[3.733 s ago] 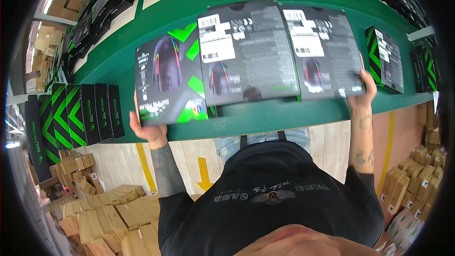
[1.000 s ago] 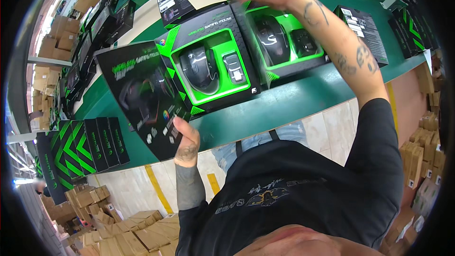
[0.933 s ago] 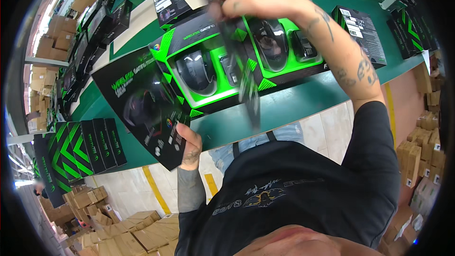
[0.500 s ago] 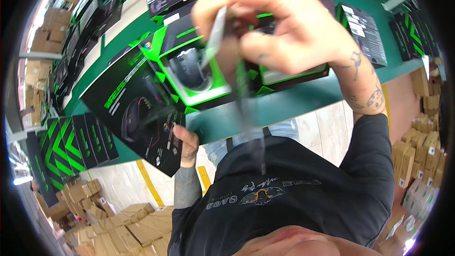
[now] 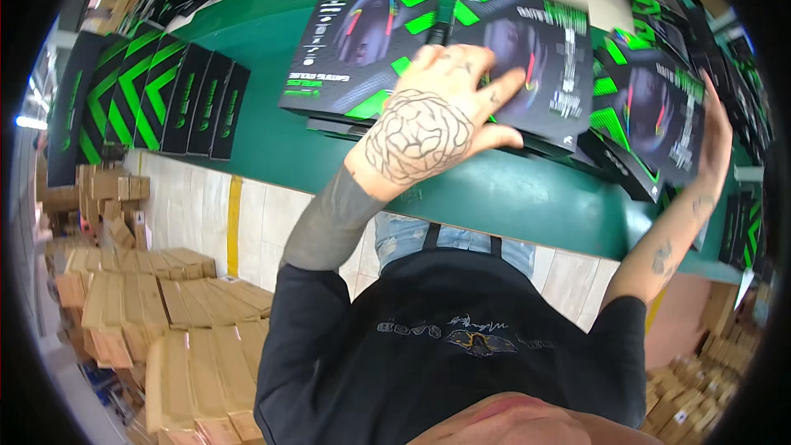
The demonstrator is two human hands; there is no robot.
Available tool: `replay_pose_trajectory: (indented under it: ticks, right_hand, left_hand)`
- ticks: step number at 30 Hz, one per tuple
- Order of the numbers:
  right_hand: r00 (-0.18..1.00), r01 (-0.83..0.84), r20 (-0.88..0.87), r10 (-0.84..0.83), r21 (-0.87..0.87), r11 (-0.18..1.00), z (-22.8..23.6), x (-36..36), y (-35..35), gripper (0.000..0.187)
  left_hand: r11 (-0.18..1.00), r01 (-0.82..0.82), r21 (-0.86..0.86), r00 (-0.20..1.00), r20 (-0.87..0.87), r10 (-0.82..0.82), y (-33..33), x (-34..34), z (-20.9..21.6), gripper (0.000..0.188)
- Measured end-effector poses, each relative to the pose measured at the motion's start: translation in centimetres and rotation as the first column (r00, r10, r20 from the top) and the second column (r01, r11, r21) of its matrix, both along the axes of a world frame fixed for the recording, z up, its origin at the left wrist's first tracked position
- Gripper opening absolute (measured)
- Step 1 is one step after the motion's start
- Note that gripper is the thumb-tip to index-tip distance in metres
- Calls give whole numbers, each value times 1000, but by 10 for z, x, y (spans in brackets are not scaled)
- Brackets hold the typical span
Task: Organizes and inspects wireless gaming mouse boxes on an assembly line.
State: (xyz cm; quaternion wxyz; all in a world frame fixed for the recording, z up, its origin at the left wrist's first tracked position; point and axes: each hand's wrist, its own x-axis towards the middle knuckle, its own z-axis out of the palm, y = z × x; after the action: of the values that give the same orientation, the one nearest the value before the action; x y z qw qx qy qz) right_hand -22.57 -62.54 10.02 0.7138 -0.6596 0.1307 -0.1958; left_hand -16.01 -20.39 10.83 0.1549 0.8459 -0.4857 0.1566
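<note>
My left hand (image 5: 428, 128) lies with its fingers spread over the middle of a row of black and green gaming mouse boxes. Its fingertips and thumb rest on the middle box (image 5: 544, 74). Left of that, another mouse box (image 5: 354, 45) shows a printed mouse on its top face. My right hand (image 5: 715, 136) curves round the outer edge of the right-hand mouse box (image 5: 659, 115), which sits tilted; the thumb is hidden. Beneath this box shows a dark panel with green trim (image 5: 618, 166). All three printed faces look closed over.
Upright black boxes with green chevrons (image 5: 132, 99) stand in a row at the left of the green table (image 5: 264, 144). More dark boxes (image 5: 725, 49) crowd the right side. Brown cartons (image 5: 198, 371) are stacked on the floor behind, lower left, and at lower right.
The opened boxes with mice showing now have printed faces on top. The right hand has left the thin strip-like thing and moved right; the left has moved up onto the boxes.
</note>
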Motion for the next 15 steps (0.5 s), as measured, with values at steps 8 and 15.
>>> replay_pose_trajectory:
  ticks: [8, 15]
  right_hand:
    - [977, 108, -145, -155, -292, 950, -36, 1, 69, 57]
    - [923, -374, 255, 288, 424, 825, -103, 29, 27, 49]
  left_hand:
    - [911, -407, 61, 901, -134, 411, 123, 33, 9, 110]
    - [920, -388, -57, 917, -128, 378, 131, 37, -25, 107]
